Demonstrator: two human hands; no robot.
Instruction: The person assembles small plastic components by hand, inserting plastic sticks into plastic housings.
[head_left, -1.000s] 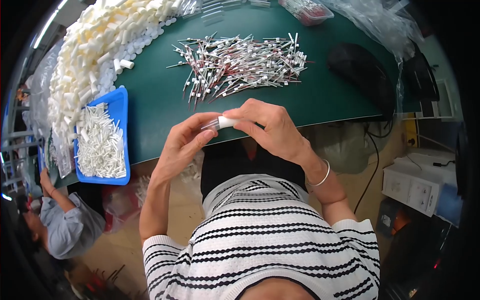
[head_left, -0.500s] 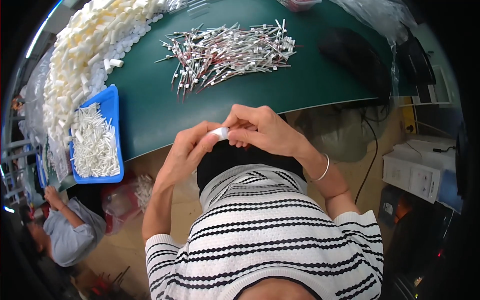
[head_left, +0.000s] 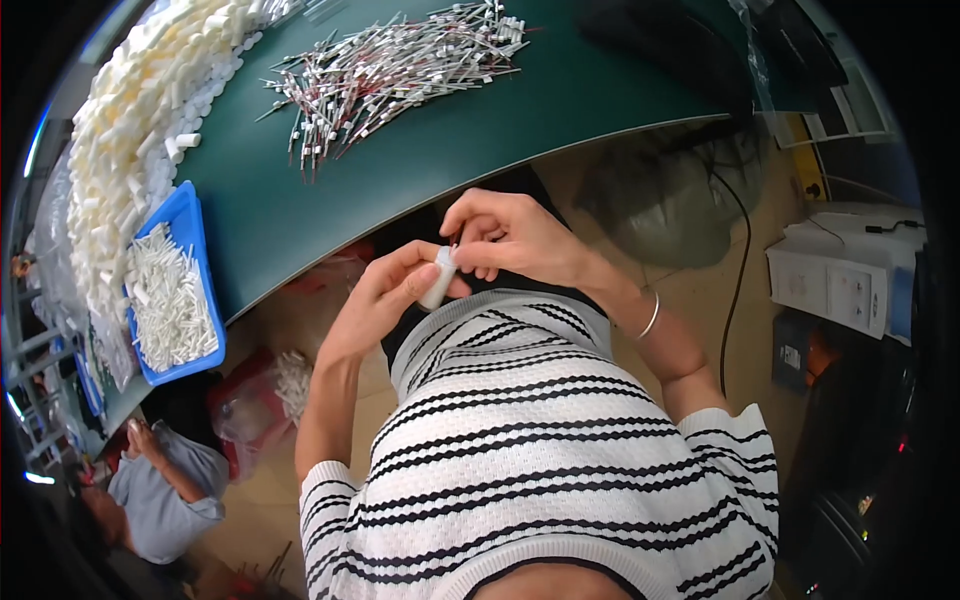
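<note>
My left hand (head_left: 385, 292) is closed round a small white plastic bottle (head_left: 437, 285), held tilted in front of my waist with its narrower end up. At that upper end my right hand (head_left: 505, 240) pinches a thin dark stick (head_left: 457, 237), mostly hidden by the fingers. On the green table (head_left: 400, 180) beyond lies a heap of thin sticks (head_left: 390, 75) with white collars and some reddish ends.
A blue tray (head_left: 207, 290) of short white tubes stands at the table's left. Behind it is a large pile of white and cream bottles (head_left: 120, 150). A co-worker (head_left: 170, 490) sits at lower left. A black cable (head_left: 745, 250) hangs at right near white boxes (head_left: 830, 280).
The bottle has tipped more upright and shows more of its body. My right hand has shifted to its top end, with a dark stick now showing. The whole view has turned slightly.
</note>
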